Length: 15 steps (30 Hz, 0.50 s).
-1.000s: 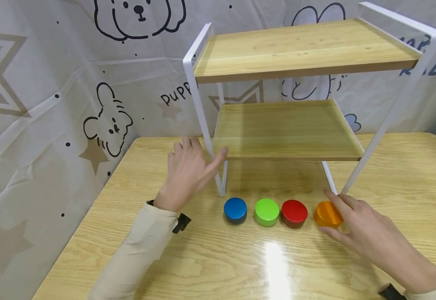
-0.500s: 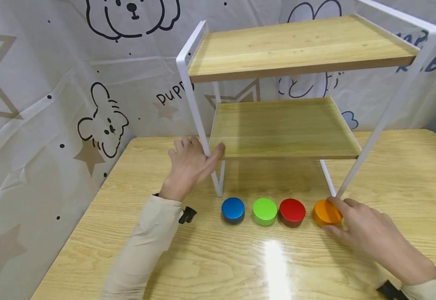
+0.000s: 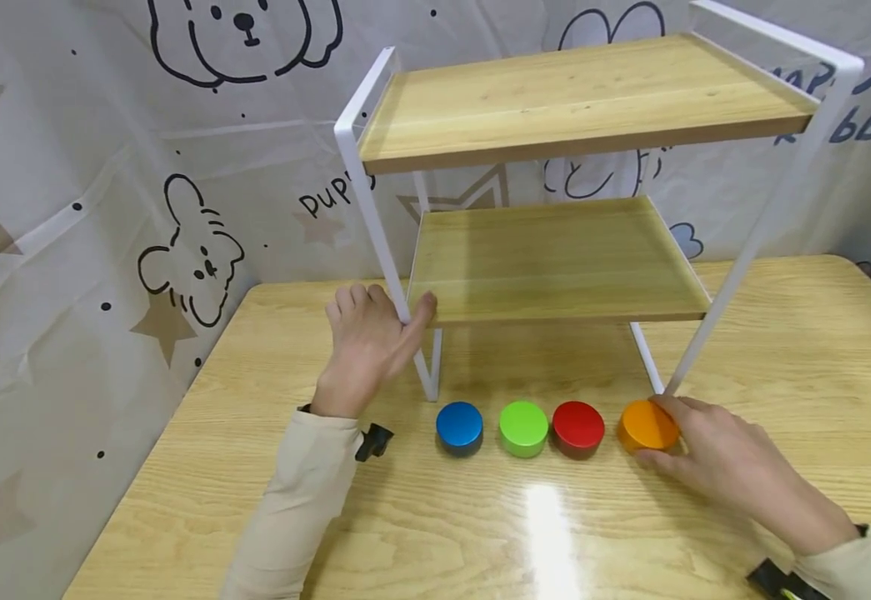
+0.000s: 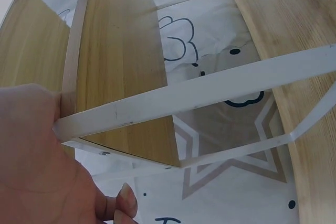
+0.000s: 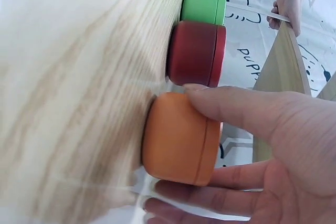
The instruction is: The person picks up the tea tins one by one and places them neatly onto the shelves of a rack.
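Observation:
My left hand (image 3: 371, 342) grips the left front post of a two-tier shelf rack (image 3: 555, 262) at the lower board's corner. Its thumb lies over the board's front edge, and its fingers are beyond the post. In the left wrist view, the white post (image 4: 199, 90) runs out from the palm. My right hand (image 3: 735, 462) holds a small orange round tin (image 3: 639, 427) by its sides, thumb opposite fingers. The right wrist view shows the tin (image 5: 176, 137) on the tabletop, its lid seam facing the palm. A red tin (image 3: 578, 429) stands just left of it.
Further left in the same row are a green tin (image 3: 523, 428) and a blue tin (image 3: 459, 427). The row lies before the rack's front feet on a wooden table (image 3: 435, 533). A printed cloth (image 3: 277, 125) hangs behind and along the left.
My left hand has closed in on the rack's post and board corner. The right hand stays at the orange tin, its fingertips shifted slightly. The head view has drifted a little.

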### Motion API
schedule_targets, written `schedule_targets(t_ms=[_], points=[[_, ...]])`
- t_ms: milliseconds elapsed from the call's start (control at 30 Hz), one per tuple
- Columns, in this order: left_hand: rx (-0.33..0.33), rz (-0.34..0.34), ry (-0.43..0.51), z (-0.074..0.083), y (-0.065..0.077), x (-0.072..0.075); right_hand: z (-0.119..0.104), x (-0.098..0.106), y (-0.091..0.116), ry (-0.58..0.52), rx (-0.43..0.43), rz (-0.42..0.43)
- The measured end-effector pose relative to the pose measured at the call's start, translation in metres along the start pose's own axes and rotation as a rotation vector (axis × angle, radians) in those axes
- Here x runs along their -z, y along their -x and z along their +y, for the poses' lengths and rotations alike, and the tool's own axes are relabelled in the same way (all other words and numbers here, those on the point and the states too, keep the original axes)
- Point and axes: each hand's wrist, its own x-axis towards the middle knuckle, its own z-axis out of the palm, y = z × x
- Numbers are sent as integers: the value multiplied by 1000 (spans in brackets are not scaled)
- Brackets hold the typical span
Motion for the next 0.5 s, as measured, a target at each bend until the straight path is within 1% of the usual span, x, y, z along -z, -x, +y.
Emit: schedule_targets(t_ms=[200, 300, 400, 500], points=[[-4, 7, 6, 0, 1, -1, -1, 0, -3, -105, -14, 23], [-1, 2, -1, 0, 0, -1, -3, 3, -3, -126, -27, 40], [2, -9, -7, 0, 1, -2, -6, 5, -3, -150, -9, 76], [14, -23, -4, -1, 2, -2, -10, 7, -4, -174, 35, 114]])
